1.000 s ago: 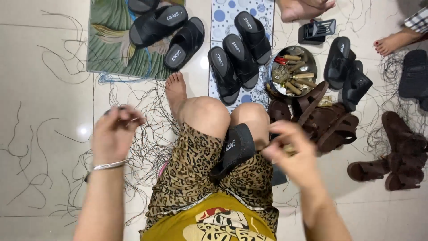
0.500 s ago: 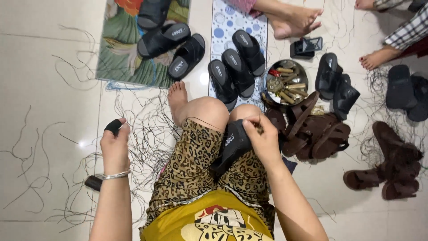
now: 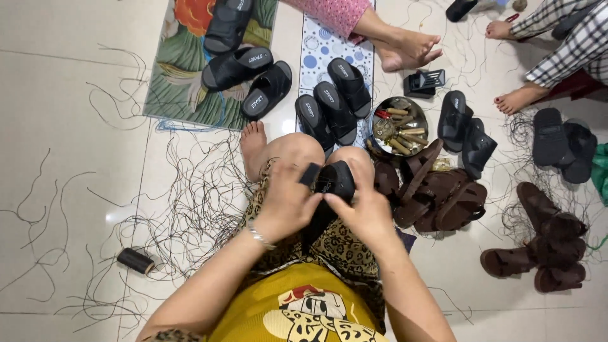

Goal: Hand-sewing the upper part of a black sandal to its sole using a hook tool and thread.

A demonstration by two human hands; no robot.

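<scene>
I have a black sandal (image 3: 332, 183) propped on my knees, where it sits steady and close under my eyes. My left hand (image 3: 286, 204) wraps the near side of its strap, fingers curled shut on it, thumb pressed in toward the middle. My right hand (image 3: 364, 212) closes on the other side, fingertips pinching the strap edge, so the two hands brace the sandal between them. Whether a needle or thread sits in that pinch I cannot tell. A dark spool (image 3: 135, 260) lies on the floor well off to my left, among loose threads (image 3: 190, 209) strewn over the tiles. Ahead of my knees, black sandals (image 3: 332, 104) lie in pairs on the mats, and a metal bowl (image 3: 399, 125) of small tools stands just beyond my right knee, near enough to reach. Brown sandals (image 3: 437, 193) are heaped just beside my right knee. Other people's bare feet (image 3: 405, 47) rest further off.
</scene>
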